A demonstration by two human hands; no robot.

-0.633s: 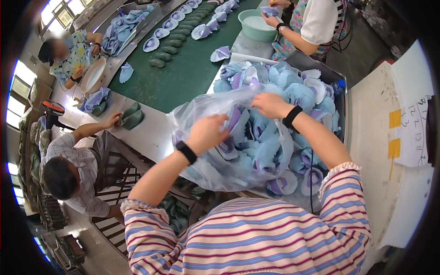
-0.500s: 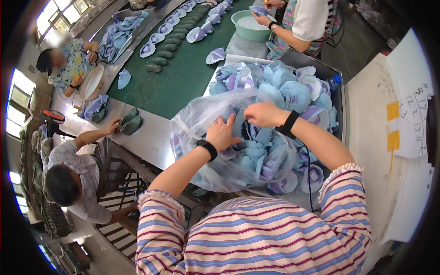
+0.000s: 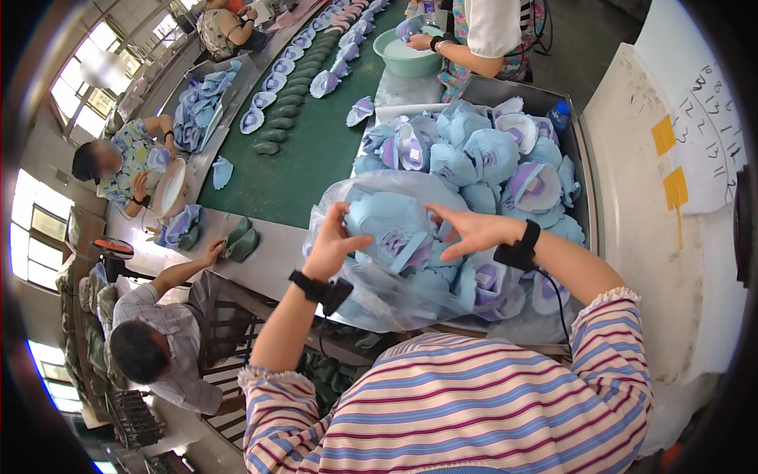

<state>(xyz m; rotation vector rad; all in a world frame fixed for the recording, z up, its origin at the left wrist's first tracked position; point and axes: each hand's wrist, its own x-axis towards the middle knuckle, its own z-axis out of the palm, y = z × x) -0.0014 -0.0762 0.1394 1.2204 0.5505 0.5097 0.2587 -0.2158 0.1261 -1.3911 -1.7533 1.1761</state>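
A light blue shoe upper (image 3: 387, 225) with purple lace loops lies uppermost in the mouth of a clear plastic bag (image 3: 332, 272). My left hand (image 3: 333, 241) grips its left edge, thumb over the top and fingers at the side. On the other side my right hand (image 3: 478, 233) is open, fingers and thumb spread near the upper's right edge. More blue and purple uppers fill the bag, partly hidden by the film. Behind it, a heap of similar uppers (image 3: 493, 154) lies in a metal tray (image 3: 586, 229). Both my wrists wear black bands with cables.
A green work surface (image 3: 260, 186) carries rows of uppers and dark green shoe lasts (image 3: 288, 110). One co-worker's hand (image 3: 422, 42) holds an upper over a green basin (image 3: 407, 59). A seated person (image 3: 162, 347) touches green lasts (image 3: 241, 239) at left. A whiteboard-like panel (image 3: 632, 197) stands at right.
My hands have come apart from inside the bag. A blue upper now shows on top between them, with my left hand at its edge. My right hand has opened. The view has shifted slightly.
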